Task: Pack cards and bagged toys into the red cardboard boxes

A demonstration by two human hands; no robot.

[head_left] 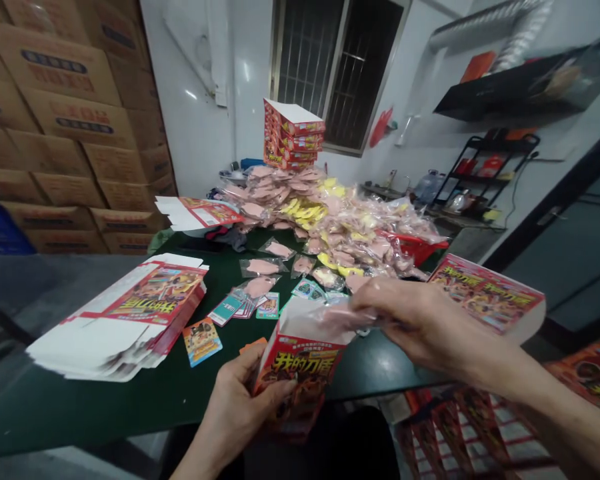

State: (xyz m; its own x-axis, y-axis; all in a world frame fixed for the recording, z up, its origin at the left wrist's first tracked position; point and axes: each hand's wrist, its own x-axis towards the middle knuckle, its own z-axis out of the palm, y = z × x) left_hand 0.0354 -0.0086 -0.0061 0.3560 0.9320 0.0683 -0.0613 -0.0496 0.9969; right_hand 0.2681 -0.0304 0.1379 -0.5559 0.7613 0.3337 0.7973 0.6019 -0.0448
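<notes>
My left hand [240, 407] is wrapped round a red printed carton [300, 380], its white top flap raised and its mouth open. In my right hand [400, 320] is a pinkish piece in a clear plastic bag [343, 317], pinched at the carton's mouth. Part of the bagged piece is hidden by my fingers. Just beyond the carton lie several printed cards [267, 305] and single bagged pink pieces [261, 267]. An orange card [203, 341] rests on the green table to the left of my left hand.
Flattened red cartons [150, 300] are stacked at the left. Behind lies a heap of bagged pink and yellow pieces [305, 213], with stacked cartons [295, 133] above it. A filled-out carton [487, 293] stands at the right. Brown boxes [70, 120] line the left wall.
</notes>
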